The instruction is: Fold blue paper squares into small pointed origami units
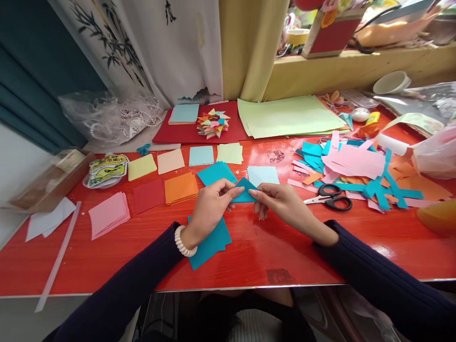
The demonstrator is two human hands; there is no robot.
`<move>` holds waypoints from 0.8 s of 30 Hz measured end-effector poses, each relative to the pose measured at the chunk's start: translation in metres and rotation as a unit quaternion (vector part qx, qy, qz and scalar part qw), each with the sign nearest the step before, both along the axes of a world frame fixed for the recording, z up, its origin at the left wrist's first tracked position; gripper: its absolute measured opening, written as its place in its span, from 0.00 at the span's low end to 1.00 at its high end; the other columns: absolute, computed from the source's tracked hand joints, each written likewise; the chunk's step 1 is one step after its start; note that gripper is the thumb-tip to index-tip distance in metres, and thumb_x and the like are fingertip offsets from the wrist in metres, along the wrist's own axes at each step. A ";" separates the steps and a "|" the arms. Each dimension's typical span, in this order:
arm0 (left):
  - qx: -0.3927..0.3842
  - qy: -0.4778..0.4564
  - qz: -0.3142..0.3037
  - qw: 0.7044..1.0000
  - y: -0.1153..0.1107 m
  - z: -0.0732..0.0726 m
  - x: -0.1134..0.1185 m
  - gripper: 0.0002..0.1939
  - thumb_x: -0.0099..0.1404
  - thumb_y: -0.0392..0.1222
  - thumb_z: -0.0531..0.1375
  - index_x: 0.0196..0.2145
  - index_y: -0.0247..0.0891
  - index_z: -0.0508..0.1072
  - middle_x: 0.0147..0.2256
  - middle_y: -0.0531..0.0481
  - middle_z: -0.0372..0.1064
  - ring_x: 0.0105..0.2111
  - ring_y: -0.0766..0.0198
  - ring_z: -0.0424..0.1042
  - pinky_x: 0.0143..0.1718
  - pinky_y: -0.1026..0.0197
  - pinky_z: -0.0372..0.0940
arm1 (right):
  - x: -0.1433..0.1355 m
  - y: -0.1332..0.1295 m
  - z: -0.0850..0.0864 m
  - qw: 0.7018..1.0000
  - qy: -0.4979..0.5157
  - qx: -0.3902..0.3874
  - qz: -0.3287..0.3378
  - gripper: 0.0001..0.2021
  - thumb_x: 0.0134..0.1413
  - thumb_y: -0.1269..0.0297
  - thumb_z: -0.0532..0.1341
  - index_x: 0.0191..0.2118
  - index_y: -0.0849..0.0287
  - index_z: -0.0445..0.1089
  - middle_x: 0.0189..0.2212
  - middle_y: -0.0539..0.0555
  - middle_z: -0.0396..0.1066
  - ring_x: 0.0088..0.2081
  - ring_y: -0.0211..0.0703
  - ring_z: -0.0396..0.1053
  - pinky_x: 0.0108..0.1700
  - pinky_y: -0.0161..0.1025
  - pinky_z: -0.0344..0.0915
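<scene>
The table [249,261] was red and glossy, with dark worn patches on its surface. Behind it hung a dark teal curtain [35,85] at the left, a white curtain [171,52] with painted bamboo, and a yellowish curtain [242,52]; at the right there was a crowded ledge [342,71].

The blue folded paper [244,191] was between the two hands, over the middle of the table. It had the form of a triangle: its tip pointed away from the person, and its long edge ran from left to right. The left hand [213,204] pinched its left side with thumb and fingers, and the right hand [281,202] pinched its right corner in the same manner.

Of blue paper piles there were two: one just beyond the left hand [215,173], one partly hidden by the left wrist [213,242]. I counted one pink pile [109,216], one orange pile [181,188], one paper ring [221,122] and one pair of scissors [324,200], its blades towards the left.
</scene>
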State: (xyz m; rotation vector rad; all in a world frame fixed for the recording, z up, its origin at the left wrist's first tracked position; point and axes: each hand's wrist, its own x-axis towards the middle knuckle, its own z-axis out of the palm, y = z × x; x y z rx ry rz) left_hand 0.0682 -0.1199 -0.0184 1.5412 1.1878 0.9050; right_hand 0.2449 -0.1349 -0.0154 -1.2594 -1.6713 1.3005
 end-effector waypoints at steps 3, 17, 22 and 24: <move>0.001 -0.005 0.002 1.000 -0.001 0.000 0.000 0.13 0.59 0.50 0.59 0.26 0.37 0.67 0.21 0.56 0.62 0.21 0.71 0.64 0.23 0.68 0.61 | 0.000 0.000 -0.003 1.000 0.014 0.005 -0.004 0.16 0.55 0.53 0.56 0.24 0.60 0.63 0.19 0.49 0.69 0.20 0.35 0.68 0.25 0.34 0.64; -0.008 -0.029 0.013 0.999 -0.002 0.000 0.001 0.13 0.59 0.49 0.60 0.26 0.37 0.66 0.22 0.56 0.62 0.21 0.72 0.63 0.24 0.69 0.61 | 0.001 0.004 -0.002 0.993 0.094 -0.066 -0.003 0.10 0.51 0.59 0.61 0.32 0.62 0.67 0.23 0.52 0.72 0.27 0.38 0.72 0.32 0.36 0.70; -0.012 -0.030 0.013 0.999 -0.003 0.001 0.001 0.13 0.59 0.49 0.60 0.27 0.37 0.67 0.22 0.56 0.63 0.21 0.72 0.64 0.24 0.69 0.61 | 0.002 0.002 -0.001 0.993 0.097 -0.070 -0.003 0.10 0.50 0.59 0.61 0.32 0.62 0.67 0.23 0.51 0.72 0.27 0.38 0.72 0.33 0.36 0.70; -0.013 -0.031 0.013 0.999 -0.003 0.001 0.001 0.13 0.58 0.50 0.60 0.27 0.36 0.67 0.22 0.56 0.63 0.21 0.72 0.64 0.24 0.68 0.61 | 0.002 0.002 -0.001 0.992 0.101 -0.071 0.002 0.10 0.50 0.59 0.62 0.32 0.62 0.67 0.24 0.51 0.72 0.28 0.38 0.72 0.33 0.35 0.69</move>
